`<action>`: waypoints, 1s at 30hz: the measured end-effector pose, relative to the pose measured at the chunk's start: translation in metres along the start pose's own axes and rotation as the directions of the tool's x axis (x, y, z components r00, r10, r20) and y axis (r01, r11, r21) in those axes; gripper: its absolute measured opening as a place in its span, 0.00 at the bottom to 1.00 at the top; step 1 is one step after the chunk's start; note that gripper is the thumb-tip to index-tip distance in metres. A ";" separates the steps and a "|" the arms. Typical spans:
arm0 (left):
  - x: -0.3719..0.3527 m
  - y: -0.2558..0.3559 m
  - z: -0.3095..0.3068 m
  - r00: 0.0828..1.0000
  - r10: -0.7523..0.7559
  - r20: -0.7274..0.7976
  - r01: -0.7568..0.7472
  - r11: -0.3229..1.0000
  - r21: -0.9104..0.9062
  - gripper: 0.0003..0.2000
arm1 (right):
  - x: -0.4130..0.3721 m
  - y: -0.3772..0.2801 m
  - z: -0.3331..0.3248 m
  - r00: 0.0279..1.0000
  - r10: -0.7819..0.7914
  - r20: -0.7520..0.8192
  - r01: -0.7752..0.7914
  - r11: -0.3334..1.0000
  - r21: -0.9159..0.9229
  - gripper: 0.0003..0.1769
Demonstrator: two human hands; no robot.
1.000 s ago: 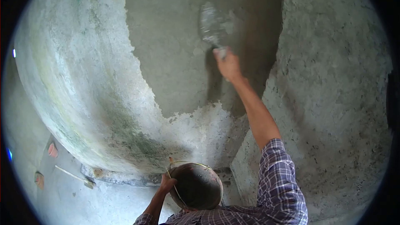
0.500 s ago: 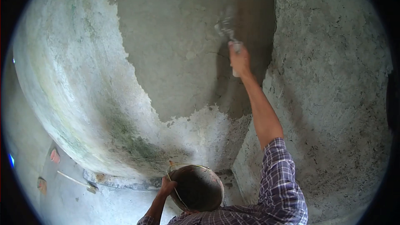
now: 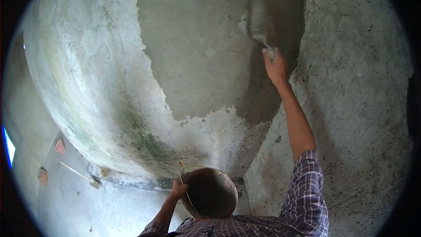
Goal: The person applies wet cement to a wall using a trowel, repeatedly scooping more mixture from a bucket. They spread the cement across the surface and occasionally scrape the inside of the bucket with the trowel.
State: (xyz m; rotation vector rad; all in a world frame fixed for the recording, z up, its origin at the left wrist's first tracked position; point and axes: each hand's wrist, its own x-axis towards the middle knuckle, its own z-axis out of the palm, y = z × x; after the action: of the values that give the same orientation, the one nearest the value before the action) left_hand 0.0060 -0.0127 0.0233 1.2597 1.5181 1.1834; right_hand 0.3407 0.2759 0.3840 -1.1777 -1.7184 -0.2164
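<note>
My right hand [image 3: 276,66] is closed round the handle of a trowel [image 3: 258,23], raised high at the end of my outstretched arm. The blade is blurred by motion and lies over the damp grey plaster [image 3: 188,57], close to the corner with the right wall. Down by my chest, my left hand [image 3: 179,189] grips the left rim of a bucket [image 3: 212,193], beside its thin handle. The bucket tips toward me, and its inside is dark.
Bare rough wall [image 3: 114,66] with green stains borders the plaster on the left. A rough side wall [image 3: 355,92] stands close on my right. On the floor at lower left are a pink bucket [image 3: 60,146], a reddish block [image 3: 42,177] and a long-handled tool [image 3: 79,174].
The view has turned slightly left. My right hand and the trowel have shifted a little to the right over the plaster, with more of the blade showing. My left hand still holds the bucket.
</note>
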 end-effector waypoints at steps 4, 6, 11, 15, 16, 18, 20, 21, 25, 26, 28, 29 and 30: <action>-0.002 -0.017 0.001 0.996 -0.085 -0.004 0.085 0.996 -0.001 0.24 | 0.008 0.011 0.006 0.909 0.402 -0.110 -0.308 0.825 0.473 0.29; 0.000 -0.031 0.002 0.993 -0.118 -0.003 0.118 0.992 0.035 0.24 | 0.010 -0.009 0.007 0.878 0.478 -0.004 -0.407 0.752 0.519 0.30; 0.002 -0.044 0.016 0.990 -0.138 -0.007 0.138 0.990 0.043 0.23 | 0.020 -0.050 0.033 1.000 0.021 0.006 -0.022 0.954 0.300 0.32; 0.000 -0.013 0.019 0.962 -0.270 0.029 0.262 0.950 0.168 0.28 | 0.005 -0.059 0.003 0.997 0.003 0.078 -0.024 0.962 0.271 0.36; 0.004 -0.016 0.019 0.968 -0.249 0.037 0.240 0.958 0.158 0.28 | 0.010 -0.049 0.003 0.998 -0.007 0.069 -0.013 0.961 0.275 0.36; 0.002 -0.029 0.018 0.971 -0.237 0.040 0.229 0.962 0.151 0.28 | 0.015 -0.022 0.009 0.960 0.255 -0.118 -0.191 0.899 0.393 0.33; 0.007 -0.045 0.014 0.992 -0.126 0.033 0.123 0.989 0.081 0.25 | 0.027 -0.005 0.001 0.939 0.321 -0.126 -0.249 0.884 0.396 0.31; 0.005 -0.044 0.014 0.993 -0.117 0.027 0.115 0.990 0.084 0.25 | 0.033 -0.002 -0.002 0.914 0.383 -0.136 -0.305 0.868 0.392 0.30; 0.002 -0.042 0.022 0.999 -0.054 -0.002 0.054 0.997 0.061 0.24 | 0.031 -0.019 0.015 0.915 0.352 -0.196 -0.247 0.875 0.417 0.27; 0.002 -0.041 0.023 0.999 -0.053 0.012 0.053 0.997 0.051 0.24 | 0.026 -0.022 0.017 0.945 0.298 -0.134 -0.231 0.899 0.372 0.28; 0.005 -0.050 0.023 0.990 -0.139 0.029 0.136 0.987 0.083 0.24 | 0.003 -0.022 0.020 0.964 0.260 -0.058 -0.229 0.920 0.318 0.28; 0.008 -0.055 0.025 0.977 -0.210 0.038 0.205 0.973 0.108 0.24 | -0.013 -0.022 0.021 0.984 0.171 0.049 -0.178 0.952 0.248 0.29; 0.002 -0.040 0.029 0.976 -0.214 0.045 0.208 0.972 0.107 0.24 | -0.026 -0.021 0.020 0.983 0.086 0.160 -0.115 0.976 0.186 0.30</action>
State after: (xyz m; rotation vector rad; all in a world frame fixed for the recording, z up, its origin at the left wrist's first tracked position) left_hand 0.0250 -0.0088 -0.0222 1.1545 1.6435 0.9359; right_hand 0.3124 0.2620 0.3606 -1.1558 -1.7606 0.1039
